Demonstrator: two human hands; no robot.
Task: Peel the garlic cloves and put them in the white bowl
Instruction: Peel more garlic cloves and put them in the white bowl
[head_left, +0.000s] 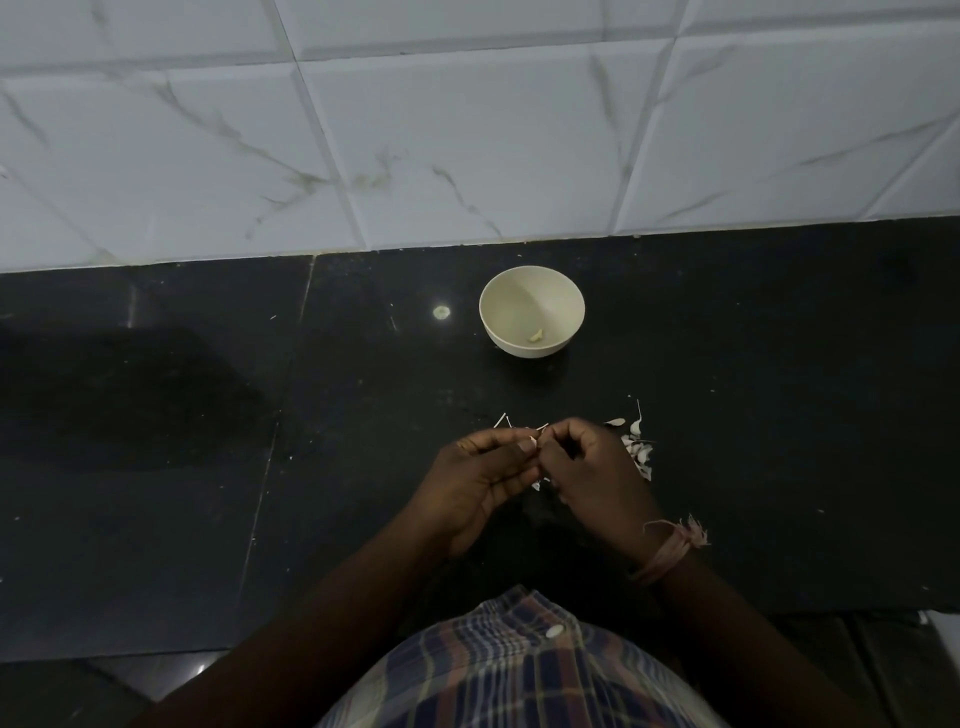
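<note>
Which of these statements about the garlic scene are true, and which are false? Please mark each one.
1. The bowl is empty. False: one peeled clove lies inside.
2. Both hands hold a clove between them. True: the left hand and the right hand pinch a clove.
3. The bowl stands beyond the hands, near the wall. True.
4. The loose garlic lies left of the hands. False: it lies to the right of them.
5. The counter is white. False: it is black.

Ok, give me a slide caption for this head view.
Both hands peel a garlic clove near the white bowl.
</note>
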